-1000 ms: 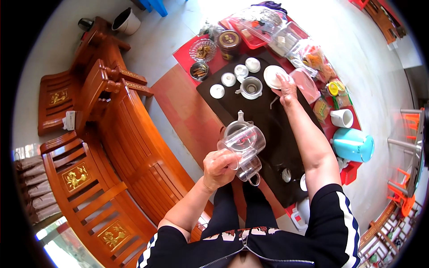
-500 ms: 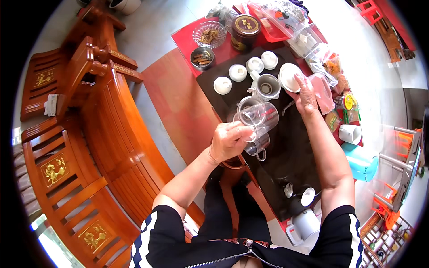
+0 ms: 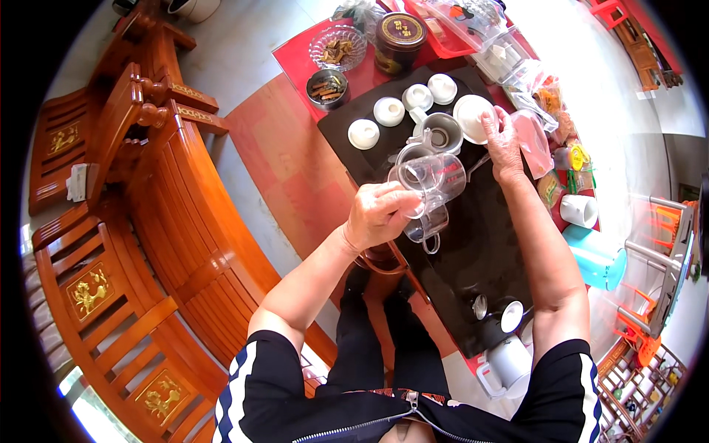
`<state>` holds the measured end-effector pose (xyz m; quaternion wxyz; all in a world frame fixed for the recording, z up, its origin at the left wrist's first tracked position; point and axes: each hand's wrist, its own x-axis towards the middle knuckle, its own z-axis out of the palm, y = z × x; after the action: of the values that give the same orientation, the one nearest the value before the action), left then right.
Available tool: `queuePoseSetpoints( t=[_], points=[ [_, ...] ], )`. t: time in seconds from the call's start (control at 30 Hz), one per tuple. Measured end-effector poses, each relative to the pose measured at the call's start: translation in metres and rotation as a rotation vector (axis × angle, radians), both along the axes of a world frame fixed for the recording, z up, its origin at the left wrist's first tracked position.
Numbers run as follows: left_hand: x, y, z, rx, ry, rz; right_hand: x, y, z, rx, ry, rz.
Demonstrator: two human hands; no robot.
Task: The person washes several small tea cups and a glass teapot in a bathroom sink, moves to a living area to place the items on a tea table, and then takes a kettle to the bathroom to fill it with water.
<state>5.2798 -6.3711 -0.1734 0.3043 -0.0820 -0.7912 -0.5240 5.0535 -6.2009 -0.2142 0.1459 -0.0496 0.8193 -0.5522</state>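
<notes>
My left hand (image 3: 380,214) is closed round the handle of a clear glass pitcher (image 3: 447,174) with red markings. The pitcher is tilted above the dark tea tray (image 3: 484,221). Right behind it stand another glass vessel (image 3: 408,153) and a grey-white strainer cup (image 3: 445,134); a clear glass mug (image 3: 429,224) sits just nearer. My right hand (image 3: 504,145) grips the right rim of a white gaiwan (image 3: 470,118) with thumb and fingers; its underside is hidden. Several small white cups, such as this one (image 3: 388,111), line the tray's far left.
Toward the back are a glass ashtray (image 3: 338,48), a metal bowl of butts (image 3: 327,88) and a dark round tin (image 3: 399,43). A pink plastic piece (image 3: 531,140), a white mug (image 3: 579,211) and a blue container (image 3: 595,255) line the right. A white kettle (image 3: 507,367) stands near.
The whole view has shifted slightly. My left hand keeps the glass pitcher over the tray, moved a little to the right. My right hand stays at the gaiwan, its fingers now higher.
</notes>
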Motion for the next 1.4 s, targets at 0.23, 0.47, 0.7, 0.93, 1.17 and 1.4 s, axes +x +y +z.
queuePoseSetpoints(
  t=[0.23,0.47,0.7,0.93,1.17,1.4],
  points=[
    [-0.004,-0.006,0.001,0.049,-0.043,-0.07,0.008,0.003,0.011,0.1,0.103,-0.077],
    [0.005,-0.002,0.008,0.03,-0.127,0.009,0.097,0.024,0.069,0.089,0.424,0.028],
    [0.008,0.002,0.027,-0.147,-0.123,0.07,0.181,0.069,0.067,0.152,0.252,0.109],
    [0.021,0.014,0.033,-0.194,-0.106,0.085,0.223,0.096,0.058,0.149,0.142,0.025],
    [0.016,0.059,0.053,-0.206,-0.099,0.017,0.237,0.13,0.059,0.127,0.041,-0.061],
    [-0.045,0.116,0.049,-0.402,-0.375,-0.073,0.266,0.167,0.069,0.114,-0.026,-0.215]
  ],
)
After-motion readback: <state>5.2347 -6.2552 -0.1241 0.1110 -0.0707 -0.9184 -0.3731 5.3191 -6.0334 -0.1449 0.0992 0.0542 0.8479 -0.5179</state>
